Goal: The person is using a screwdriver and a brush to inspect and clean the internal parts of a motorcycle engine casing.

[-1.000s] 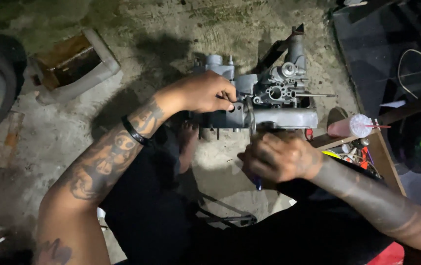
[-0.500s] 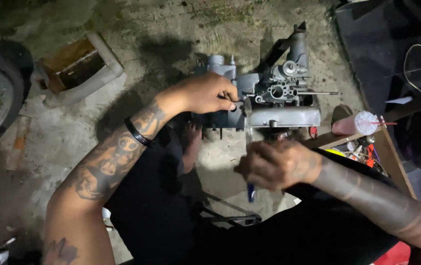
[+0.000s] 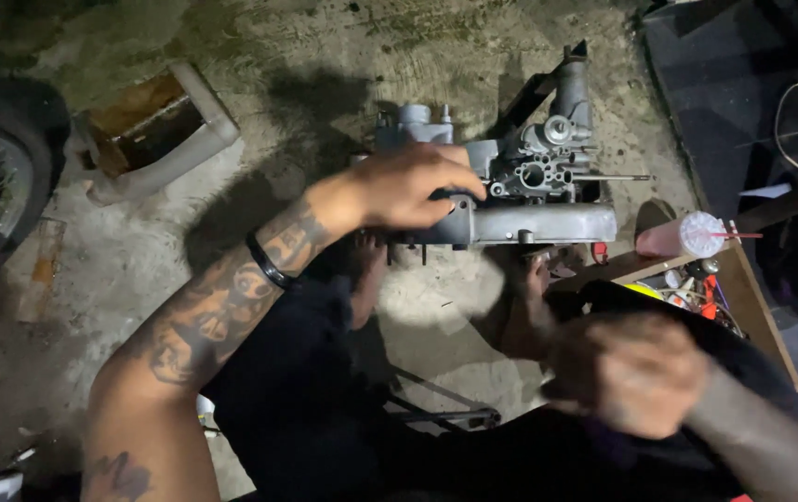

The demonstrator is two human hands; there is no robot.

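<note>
Two hands work over a grey metal engine casing (image 3: 520, 218) standing on the concrete floor (image 3: 343, 56) between the person's legs. Left hand (image 3: 418, 186) grips its near edge, apparently steadying it for disassembly. Right hand (image 3: 636, 372) is blurred near the lap; its grip cannot be told. Any next move likely needs that steady hold.

Matt grey cast-metal engine casing (image 3: 538, 221)
</note>
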